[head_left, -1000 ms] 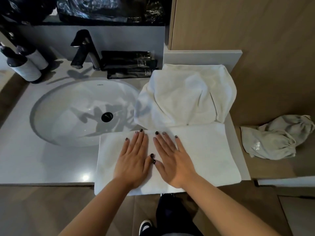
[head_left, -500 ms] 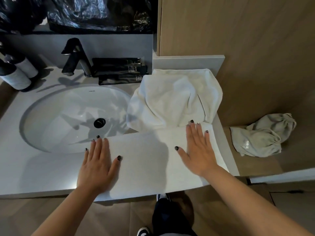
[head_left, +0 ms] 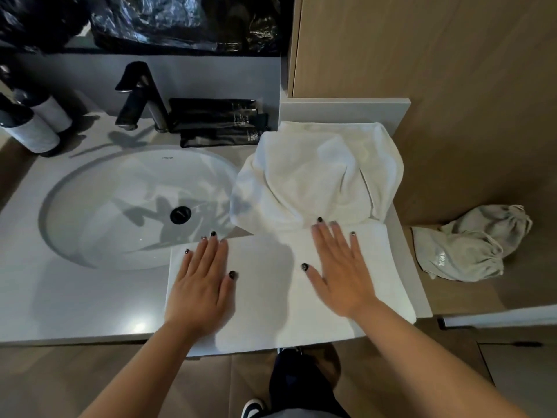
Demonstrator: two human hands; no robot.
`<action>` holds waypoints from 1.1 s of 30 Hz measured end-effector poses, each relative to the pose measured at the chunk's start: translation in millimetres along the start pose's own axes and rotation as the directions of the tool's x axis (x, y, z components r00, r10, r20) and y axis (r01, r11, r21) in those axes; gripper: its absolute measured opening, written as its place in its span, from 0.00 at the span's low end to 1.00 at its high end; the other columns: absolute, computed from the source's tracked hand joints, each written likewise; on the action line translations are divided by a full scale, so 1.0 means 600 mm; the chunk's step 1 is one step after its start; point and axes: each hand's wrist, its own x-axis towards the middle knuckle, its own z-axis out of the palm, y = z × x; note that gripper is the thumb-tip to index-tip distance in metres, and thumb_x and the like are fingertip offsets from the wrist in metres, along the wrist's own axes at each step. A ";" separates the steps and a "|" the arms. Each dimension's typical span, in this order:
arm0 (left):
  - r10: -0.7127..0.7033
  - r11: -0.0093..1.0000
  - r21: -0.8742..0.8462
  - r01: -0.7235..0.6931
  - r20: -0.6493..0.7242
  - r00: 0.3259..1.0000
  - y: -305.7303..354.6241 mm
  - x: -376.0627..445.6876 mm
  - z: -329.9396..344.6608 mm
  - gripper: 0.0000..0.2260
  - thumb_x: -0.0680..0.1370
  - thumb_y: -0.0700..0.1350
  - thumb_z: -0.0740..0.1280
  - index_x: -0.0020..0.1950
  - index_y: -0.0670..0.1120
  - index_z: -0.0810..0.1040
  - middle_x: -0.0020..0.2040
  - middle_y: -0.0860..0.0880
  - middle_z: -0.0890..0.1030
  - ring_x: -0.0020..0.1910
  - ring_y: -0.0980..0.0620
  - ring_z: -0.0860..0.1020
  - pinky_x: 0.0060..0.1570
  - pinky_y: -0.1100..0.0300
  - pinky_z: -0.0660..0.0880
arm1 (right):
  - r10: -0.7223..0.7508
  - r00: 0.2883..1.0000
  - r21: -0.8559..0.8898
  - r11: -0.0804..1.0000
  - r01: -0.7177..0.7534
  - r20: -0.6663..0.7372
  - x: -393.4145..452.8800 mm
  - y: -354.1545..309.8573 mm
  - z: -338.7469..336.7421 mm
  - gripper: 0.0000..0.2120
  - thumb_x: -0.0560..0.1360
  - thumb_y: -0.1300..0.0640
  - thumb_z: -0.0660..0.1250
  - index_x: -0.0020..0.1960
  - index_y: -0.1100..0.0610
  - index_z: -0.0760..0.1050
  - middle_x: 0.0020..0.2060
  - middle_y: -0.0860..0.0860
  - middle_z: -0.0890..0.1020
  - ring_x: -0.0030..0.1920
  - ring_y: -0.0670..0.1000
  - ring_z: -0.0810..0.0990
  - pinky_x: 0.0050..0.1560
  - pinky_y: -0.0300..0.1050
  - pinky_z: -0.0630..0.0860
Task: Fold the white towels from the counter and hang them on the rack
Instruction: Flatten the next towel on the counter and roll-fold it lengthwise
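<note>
folded towel (head_left: pixel 271 285) lay flat on the counter (head_left: pixel 75 297) right of the sink (head_left: pixel 135 206), near edge overhanging | left hand (head_left: pixel 200 285) pressed its left part, fingers straight | right hand (head_left: pixel 340 273) pressed its right part, fingers straight and spread | loose towel (head_left: pixel 319 176) heaped right of the sink, touching the folded one's far edge

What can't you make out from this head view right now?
- Rack: outside the head view.
- Towel pile: count hidden by bunching.
- Flat towel: layers unseen; left hand and right hand cover parts.
- Pouch text: too small.
</note>
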 end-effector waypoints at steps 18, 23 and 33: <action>-0.012 0.999 0.036 0.012 -0.010 1.000 0.056 -0.031 0.028 0.31 0.81 0.60 0.42 0.81 0.47 0.43 0.81 0.47 0.42 0.80 0.49 0.39 0.77 0.49 0.40 | -0.084 0.996 -0.002 0.996 0.084 0.039 -0.068 -0.087 0.027 0.31 0.82 0.42 0.44 0.80 0.56 0.50 0.80 0.51 0.50 0.79 0.51 0.45 0.75 0.60 0.50; -0.061 0.996 0.057 0.061 -0.002 0.998 0.017 -0.051 0.017 0.32 0.81 0.60 0.40 0.81 0.45 0.44 0.81 0.46 0.42 0.80 0.49 0.39 0.78 0.49 0.41 | 0.162 0.984 -0.058 0.986 -0.158 0.074 -0.109 0.021 0.011 0.35 0.79 0.37 0.37 0.79 0.55 0.37 0.79 0.50 0.41 0.78 0.50 0.37 0.78 0.55 0.41; -0.664 0.596 -0.607 0.526 -0.003 0.748 0.015 -0.180 -0.027 0.35 0.82 0.52 0.62 0.80 0.41 0.47 0.81 0.43 0.44 0.80 0.44 0.46 0.76 0.45 0.50 | 0.494 0.857 0.793 0.576 -0.196 -0.148 -0.178 -0.103 -0.020 0.22 0.81 0.48 0.53 0.74 0.51 0.62 0.75 0.45 0.62 0.77 0.44 0.53 0.77 0.46 0.51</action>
